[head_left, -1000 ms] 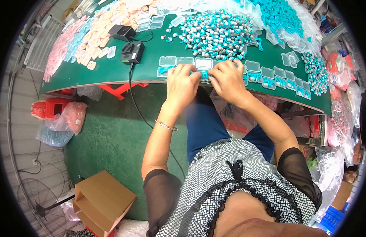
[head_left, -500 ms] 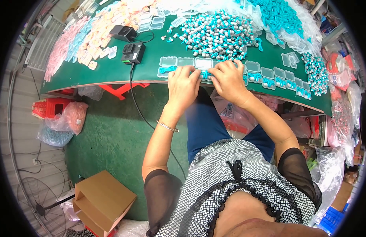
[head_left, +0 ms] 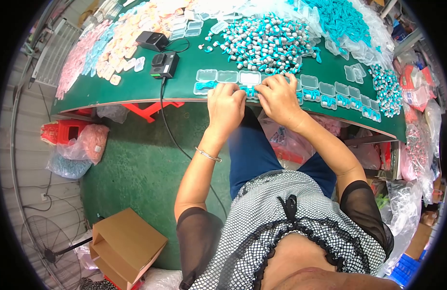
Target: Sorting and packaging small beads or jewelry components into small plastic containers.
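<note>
- Head view, centre top of the frame: the left hand (head_left: 227,104) and the right hand (head_left: 280,99) meet at the near edge of the green table (head_left: 112,87), knuckles up, fingertips pressed down side by side
- Between the fingertips lies a small clear plastic case (head_left: 249,91) with a teal piece in it, part of a row of clear cases (head_left: 329,94) that runs along the table edge toward the right of the frame
- Whether either grip is clenched on the case or only resting on it cannot be told; the fingers cover it
- Both forearms rise from the lower middle of the frame, the left one nearly straight up with a thin bracelet (head_left: 208,154) at the wrist, the right one slanting up and leftward
- Just above the hands sits a heap of teal and grey earbuds (head_left: 264,41)
- Upper left of centre: a black device (head_left: 164,64) with a cable falling off the table edge
- Lower left: a brown cardboard box (head_left: 127,244) on the floor
</note>
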The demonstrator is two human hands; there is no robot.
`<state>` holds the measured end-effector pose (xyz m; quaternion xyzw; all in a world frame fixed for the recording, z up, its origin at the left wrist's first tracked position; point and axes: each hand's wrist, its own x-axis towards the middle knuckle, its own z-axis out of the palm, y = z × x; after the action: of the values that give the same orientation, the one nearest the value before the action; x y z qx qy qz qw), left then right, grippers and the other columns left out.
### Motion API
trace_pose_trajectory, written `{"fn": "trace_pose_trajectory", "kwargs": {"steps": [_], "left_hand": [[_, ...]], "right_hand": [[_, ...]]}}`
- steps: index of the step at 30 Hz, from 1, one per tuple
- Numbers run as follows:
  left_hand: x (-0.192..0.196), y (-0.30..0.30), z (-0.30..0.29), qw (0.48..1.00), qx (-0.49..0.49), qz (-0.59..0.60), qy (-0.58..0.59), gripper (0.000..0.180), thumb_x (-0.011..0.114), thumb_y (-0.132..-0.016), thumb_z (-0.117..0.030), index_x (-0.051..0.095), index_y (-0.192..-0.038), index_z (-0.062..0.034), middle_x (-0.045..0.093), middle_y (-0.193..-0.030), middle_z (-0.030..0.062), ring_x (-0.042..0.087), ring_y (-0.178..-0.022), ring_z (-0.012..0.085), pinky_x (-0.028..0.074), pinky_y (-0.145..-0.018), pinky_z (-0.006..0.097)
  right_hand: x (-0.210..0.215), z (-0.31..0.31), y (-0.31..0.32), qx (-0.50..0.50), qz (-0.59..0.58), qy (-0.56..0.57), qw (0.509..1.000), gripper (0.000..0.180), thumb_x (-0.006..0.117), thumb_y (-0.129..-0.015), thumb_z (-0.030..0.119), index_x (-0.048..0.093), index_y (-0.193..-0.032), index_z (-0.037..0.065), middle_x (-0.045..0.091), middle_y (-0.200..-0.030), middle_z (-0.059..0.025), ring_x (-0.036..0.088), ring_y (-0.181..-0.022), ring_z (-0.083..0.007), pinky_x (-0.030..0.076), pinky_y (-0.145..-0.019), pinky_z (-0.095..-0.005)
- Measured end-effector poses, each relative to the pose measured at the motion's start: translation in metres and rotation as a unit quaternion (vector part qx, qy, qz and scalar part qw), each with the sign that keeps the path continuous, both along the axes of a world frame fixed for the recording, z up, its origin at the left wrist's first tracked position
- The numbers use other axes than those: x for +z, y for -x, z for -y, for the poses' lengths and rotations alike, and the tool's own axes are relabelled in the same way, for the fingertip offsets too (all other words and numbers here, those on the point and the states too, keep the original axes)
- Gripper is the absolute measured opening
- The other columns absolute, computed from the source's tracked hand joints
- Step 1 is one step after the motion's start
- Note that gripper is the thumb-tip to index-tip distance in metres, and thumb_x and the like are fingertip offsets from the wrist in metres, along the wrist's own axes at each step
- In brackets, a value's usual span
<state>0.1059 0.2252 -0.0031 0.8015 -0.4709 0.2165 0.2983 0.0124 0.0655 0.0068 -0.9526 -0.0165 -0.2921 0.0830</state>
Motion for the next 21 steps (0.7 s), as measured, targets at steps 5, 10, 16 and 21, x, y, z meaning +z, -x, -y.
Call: {"fn": "trace_pose_trajectory", "kwargs": {"steps": [5,10,16,21], "left_hand": [[0.006,0.001,-0.001,1.0,-0.01,0.006,0.009,0.006,0.07,-0.076,-0.013,0.067,-0.081,-0.01,0.061,-0.087,0.0015,0.057,-0.086,0.0225,0.038,-0.073,0.038],[0.012,-0.007,-0.002,1.0,0.015,-0.002,0.017,0.011,0.071,-0.076,-0.014,0.067,-0.086,-0.0095,0.061,-0.09,0.0027,0.057,-0.086,0.0248,0.04,-0.074,0.039],[0.025,-0.074,0.034,0.994,0.055,-0.093,0.031,0.015,0.07,-0.077,-0.017,0.069,-0.09,-0.0092,0.067,-0.088,0.0108,0.064,-0.087,0.0318,0.048,-0.075,0.044],[0.018,-0.111,0.078,0.966,0.1,-0.165,-0.173,0.024,0.059,-0.081,-0.021,0.071,-0.097,-0.0077,0.07,-0.093,0.0191,0.067,-0.09,0.0373,0.052,-0.079,0.049]], "right_hand": [[0.0,0.002,0.0,0.001,-0.002,0.008,1.0,0.017,0.07,-0.078,0.017,0.069,-0.094,0.013,0.059,-0.09,-0.0008,0.055,-0.097,-0.0206,0.029,-0.096,-0.0516],[0.003,0.0,0.0,0.004,0.004,-0.001,1.0,0.016,0.07,-0.078,0.017,0.069,-0.094,0.014,0.059,-0.091,-0.0005,0.055,-0.098,-0.0204,0.029,-0.095,-0.051],[0.012,0.008,0.009,0.014,0.015,-0.021,1.0,0.015,0.069,-0.078,0.016,0.069,-0.093,0.015,0.06,-0.09,-0.0005,0.055,-0.097,-0.0204,0.029,-0.096,-0.0505],[0.02,0.043,0.043,-0.021,0.006,-0.041,0.999,0.013,0.067,-0.077,0.014,0.068,-0.09,0.015,0.06,-0.09,-0.0005,0.056,-0.097,-0.0213,0.031,-0.096,-0.0509]]}}
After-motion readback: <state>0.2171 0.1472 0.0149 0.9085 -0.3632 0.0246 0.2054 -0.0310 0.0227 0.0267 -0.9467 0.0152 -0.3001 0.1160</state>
